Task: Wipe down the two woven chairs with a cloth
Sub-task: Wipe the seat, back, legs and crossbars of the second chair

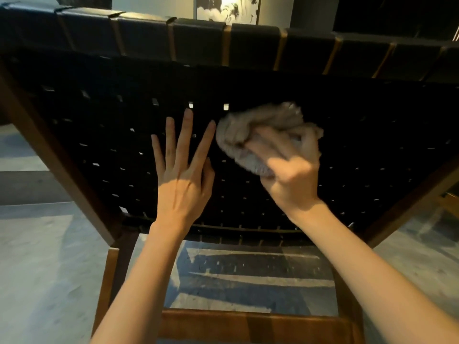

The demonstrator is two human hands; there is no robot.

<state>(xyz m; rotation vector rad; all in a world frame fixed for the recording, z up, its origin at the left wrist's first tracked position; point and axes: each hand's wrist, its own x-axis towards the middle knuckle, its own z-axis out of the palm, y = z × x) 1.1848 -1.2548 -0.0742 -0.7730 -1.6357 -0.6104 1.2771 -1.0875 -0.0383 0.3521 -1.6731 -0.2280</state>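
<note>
A chair with black woven straps and a brown wooden frame fills the view, seen from behind its backrest. My right hand grips a bunched beige cloth and holds it against the middle of the woven back. My left hand lies flat on the weave just left of the cloth, fingers straight and spread. Only one chair is clearly in view.
Grey stone floor surrounds the chair. A wooden crossbar of the frame runs low at the front. A second wooden frame part shows at the right edge. A wall with a picture stands beyond.
</note>
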